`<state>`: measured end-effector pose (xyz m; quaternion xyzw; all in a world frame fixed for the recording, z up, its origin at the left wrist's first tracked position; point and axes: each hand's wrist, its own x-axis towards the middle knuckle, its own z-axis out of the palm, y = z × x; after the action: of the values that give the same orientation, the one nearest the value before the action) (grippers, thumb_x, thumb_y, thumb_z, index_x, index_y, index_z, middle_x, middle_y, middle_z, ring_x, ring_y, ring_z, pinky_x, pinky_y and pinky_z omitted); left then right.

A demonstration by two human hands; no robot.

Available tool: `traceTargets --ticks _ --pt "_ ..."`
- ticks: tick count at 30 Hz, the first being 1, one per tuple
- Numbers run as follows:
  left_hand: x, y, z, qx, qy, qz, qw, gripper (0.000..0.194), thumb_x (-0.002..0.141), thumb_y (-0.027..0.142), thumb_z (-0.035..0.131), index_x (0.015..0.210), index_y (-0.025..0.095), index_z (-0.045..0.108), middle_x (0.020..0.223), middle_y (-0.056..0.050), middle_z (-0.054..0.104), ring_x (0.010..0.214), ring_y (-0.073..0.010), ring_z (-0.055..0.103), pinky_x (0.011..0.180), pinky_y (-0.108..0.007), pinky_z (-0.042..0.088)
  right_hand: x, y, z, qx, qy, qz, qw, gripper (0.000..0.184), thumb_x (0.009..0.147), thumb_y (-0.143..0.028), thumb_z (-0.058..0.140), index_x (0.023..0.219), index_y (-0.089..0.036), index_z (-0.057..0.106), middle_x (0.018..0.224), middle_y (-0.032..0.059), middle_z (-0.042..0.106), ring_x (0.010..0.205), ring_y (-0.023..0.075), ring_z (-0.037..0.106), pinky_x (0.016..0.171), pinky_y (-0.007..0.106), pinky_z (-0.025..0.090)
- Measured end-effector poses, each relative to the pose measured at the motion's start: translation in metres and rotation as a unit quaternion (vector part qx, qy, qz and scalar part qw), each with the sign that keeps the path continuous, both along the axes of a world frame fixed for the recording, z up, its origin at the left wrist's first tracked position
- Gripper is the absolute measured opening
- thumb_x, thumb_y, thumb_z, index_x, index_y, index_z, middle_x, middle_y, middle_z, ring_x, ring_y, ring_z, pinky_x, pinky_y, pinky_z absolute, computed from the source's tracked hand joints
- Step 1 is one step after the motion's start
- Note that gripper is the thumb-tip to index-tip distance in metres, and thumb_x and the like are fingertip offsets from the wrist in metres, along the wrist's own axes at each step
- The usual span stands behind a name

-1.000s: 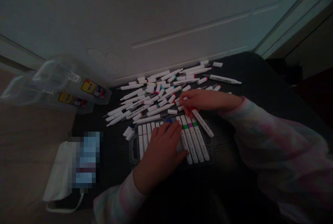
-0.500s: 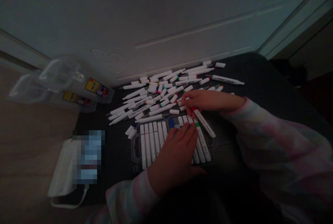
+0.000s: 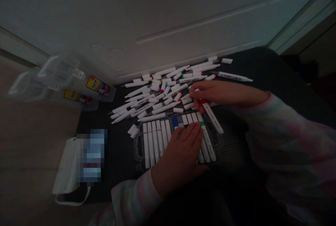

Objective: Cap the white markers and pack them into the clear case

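Observation:
My left hand (image 3: 178,156) lies spread over a clear plastic case (image 3: 137,149), its fingers stretched across the white markers (image 3: 153,145) standing in rows there. A green-banded marker (image 3: 207,142) shows beside its fingertips. Above the case's right side, my right hand (image 3: 212,93) pinches a white marker with a red band (image 3: 214,118). This marker slants down to the right, its far end over the case's right edge. Behind the case, loose markers (image 3: 154,117) and caps (image 3: 178,110) lie in a pile, several of the markers uncapped. Part of the case is hidden under my left hand.
Two clear handled cases (image 3: 102,94) with yellow labels stand at the left against a pale panel (image 3: 168,15). On the dark tabletop's left edge lie a blurred-out phone (image 3: 93,156) with a white cable (image 3: 73,203) and a white object (image 3: 65,166).
The whole view has shifted slightly. My right hand has moved a little to the right with the red-banded marker still pinched in it. My left hand stays on the case.

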<state>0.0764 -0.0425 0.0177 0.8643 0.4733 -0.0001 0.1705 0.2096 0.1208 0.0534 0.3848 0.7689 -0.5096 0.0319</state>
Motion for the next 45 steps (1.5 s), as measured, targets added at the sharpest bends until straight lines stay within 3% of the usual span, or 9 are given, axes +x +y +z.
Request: traceTargets --ticks 5,9,18,32,39,45 --pt "-0.011 -0.009 0.004 0.001 0.016 0.043 0.999 0.091 0.064 0.058 0.06 0.133 0.012 0.023 0.142 -0.013 0.023 0.13 -0.0268 0.018 0.103 -0.047 0.021 0.004 0.0 0.006 0.039 0.02 0.009 0.999 0.018 0.085 -0.029 0.035 0.076 -0.019 0.048 0.069 0.0021 0.06 0.063 0.0134 0.054 0.063 0.026 0.039" --pt "-0.025 -0.017 0.006 -0.003 0.05 0.077 0.996 0.094 0.062 0.053 0.064 0.133 0.009 0.022 0.142 -0.017 0.022 0.13 -0.0303 0.019 0.101 -0.051 0.023 0.003 0.0 0.011 0.103 0.006 0.034 0.994 0.027 0.085 -0.028 0.035 0.066 -0.019 0.052 0.073 0.0027 0.058 0.067 0.0129 0.051 0.067 0.025 0.036" --pt "-0.031 -0.023 -0.001 0.013 0.05 0.073 0.996 0.082 0.07 0.053 0.055 0.132 0.009 0.024 0.14 -0.015 0.027 0.13 -0.0278 0.021 0.103 -0.05 0.022 0.002 -0.006 0.012 0.153 0.019 0.014 0.988 0.034 0.086 -0.035 0.03 0.069 -0.019 0.055 0.082 0.0034 0.056 0.072 0.0149 0.049 0.069 0.027 0.034" --pt "-0.036 -0.028 -0.003 0.017 0.03 0.07 0.997 0.076 0.072 0.052 0.054 0.13 0.011 0.029 0.138 -0.014 0.033 0.129 -0.0256 0.024 0.103 -0.049 0.023 0.001 -0.008 0.011 0.136 0.026 -0.002 0.99 0.034 0.085 -0.041 0.029 0.07 -0.021 0.052 0.077 0.0025 0.052 0.068 0.0149 0.046 0.068 0.029 0.035" --pt "-0.057 -0.034 0.001 0.041 0.049 0.101 0.993 0.067 0.075 0.046 0.053 0.13 0.014 0.031 0.137 -0.014 0.034 0.127 -0.0283 0.028 0.099 -0.05 0.028 0.002 -0.007 0.011 0.137 0.02 0.0 0.99 0.035 0.085 -0.043 0.029 0.069 -0.021 0.051 0.074 0.0025 0.052 0.066 0.0147 0.046 0.066 0.029 0.035" --pt "-0.077 -0.04 -0.003 0.082 0.094 0.13 0.984 0.073 0.073 0.052 0.052 0.129 0.01 0.032 0.135 -0.018 0.036 0.125 -0.0307 0.031 0.097 -0.052 0.03 0.0 -0.009 0.013 0.124 0.016 -0.016 0.992 0.03 0.085 -0.041 0.031 0.072 -0.021 0.05 0.075 0.0019 0.053 0.065 0.0141 0.045 0.065 0.029 0.035"
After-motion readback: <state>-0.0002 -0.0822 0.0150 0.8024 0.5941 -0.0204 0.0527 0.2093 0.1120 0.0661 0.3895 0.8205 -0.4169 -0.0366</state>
